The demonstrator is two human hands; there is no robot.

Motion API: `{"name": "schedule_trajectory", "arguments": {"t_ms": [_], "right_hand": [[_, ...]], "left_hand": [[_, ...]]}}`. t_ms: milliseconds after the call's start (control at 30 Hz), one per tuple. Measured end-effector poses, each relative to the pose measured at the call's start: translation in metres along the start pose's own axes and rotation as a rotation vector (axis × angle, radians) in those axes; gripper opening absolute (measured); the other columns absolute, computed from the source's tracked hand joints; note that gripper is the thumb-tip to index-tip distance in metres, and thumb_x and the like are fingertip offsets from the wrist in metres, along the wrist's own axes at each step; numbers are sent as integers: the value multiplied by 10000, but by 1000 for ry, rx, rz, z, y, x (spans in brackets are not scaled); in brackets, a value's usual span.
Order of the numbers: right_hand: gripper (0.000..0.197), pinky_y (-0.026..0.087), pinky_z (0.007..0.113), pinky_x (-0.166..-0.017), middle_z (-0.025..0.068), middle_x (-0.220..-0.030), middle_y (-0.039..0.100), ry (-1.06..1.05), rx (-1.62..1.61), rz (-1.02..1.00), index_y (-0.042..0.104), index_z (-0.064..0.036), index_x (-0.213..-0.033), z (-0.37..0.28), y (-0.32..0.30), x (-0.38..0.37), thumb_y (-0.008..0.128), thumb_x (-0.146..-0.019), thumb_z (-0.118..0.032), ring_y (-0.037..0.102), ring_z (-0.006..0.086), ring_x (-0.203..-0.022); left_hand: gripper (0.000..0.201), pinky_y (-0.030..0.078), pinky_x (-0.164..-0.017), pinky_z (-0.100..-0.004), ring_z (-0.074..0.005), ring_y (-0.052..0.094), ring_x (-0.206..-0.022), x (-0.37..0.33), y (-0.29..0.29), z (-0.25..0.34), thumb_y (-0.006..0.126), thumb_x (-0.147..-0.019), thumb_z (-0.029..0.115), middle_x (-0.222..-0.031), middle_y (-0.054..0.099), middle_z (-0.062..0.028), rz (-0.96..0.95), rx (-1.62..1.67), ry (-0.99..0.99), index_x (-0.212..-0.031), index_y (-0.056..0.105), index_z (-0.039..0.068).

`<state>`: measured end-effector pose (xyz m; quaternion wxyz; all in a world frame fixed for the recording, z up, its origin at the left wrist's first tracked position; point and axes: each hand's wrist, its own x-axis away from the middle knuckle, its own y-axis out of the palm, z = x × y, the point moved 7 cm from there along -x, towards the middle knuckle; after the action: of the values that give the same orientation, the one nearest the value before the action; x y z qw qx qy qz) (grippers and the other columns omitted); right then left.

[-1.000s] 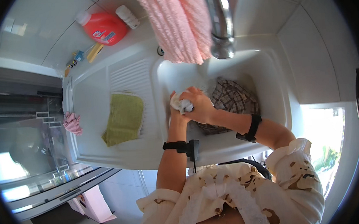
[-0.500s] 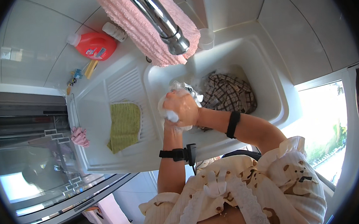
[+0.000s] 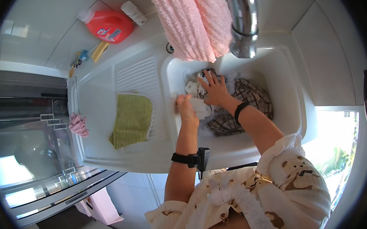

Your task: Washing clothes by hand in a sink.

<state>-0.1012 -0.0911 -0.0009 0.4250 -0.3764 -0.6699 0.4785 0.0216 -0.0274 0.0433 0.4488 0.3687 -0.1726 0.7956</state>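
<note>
My left hand (image 3: 186,108) is at the left side of the white sink basin (image 3: 284,95), its fingers closed on the edge of a wet white cloth (image 3: 200,108). Just to its right, my right hand (image 3: 216,90) has its fingers spread, resting over the white and dark bunched fabric at the back of the basin. A dark checked cloth (image 3: 254,94) lies crumpled and wet in the right part of the basin, partly behind my right forearm. Some suds show around the fabric.
A chrome faucet (image 3: 244,31) and a hanging pink towel (image 3: 190,26) overhang the basin's back. Left of it, a green cloth (image 3: 132,117) lies on the ribbed washboard (image 3: 137,77). A red detergent bottle (image 3: 110,27), white bottle (image 3: 134,12) and yellow brush-like item (image 3: 100,51) stand behind.
My hands were pressed together in foam above the basin; now they are apart and lower, at the fabric. The right hand has opened. My view has shifted, too.
</note>
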Motion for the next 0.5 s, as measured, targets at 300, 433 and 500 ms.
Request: {"name": "schedule_trajectory", "arguments": {"t_ms": [300,433,500], "right_hand": [[762,304,504,-867,149,-1325,184,199,-198,-139,345,-176,-1234,2,24,-14,666,-574,-381,254,368,-1172],[532,429,361,-768,166,-1099,474,394,-774,-2,483,-113,-1074,13,2,-2,669,-587,-223,507,331,-938],[490,430,363,-760,167,-1022,501,306,-903,55,494,-99,-1038,5,-29,16,654,-582,-188,521,333,-891]], "left_hand": [[523,149,-950,-462,-264,268,-1154,-8,7,-36,520,-719,348,-1250,324,-79,-72,-47,-123,-1159,383,101],[582,91,-985,-477,-289,309,-1157,0,16,-41,476,-738,433,-1212,383,-120,-227,41,-209,-1202,352,104],[567,176,-935,-480,-268,362,-1116,8,17,-32,447,-731,484,-1163,433,-91,-189,31,-299,-1166,399,123]]}}
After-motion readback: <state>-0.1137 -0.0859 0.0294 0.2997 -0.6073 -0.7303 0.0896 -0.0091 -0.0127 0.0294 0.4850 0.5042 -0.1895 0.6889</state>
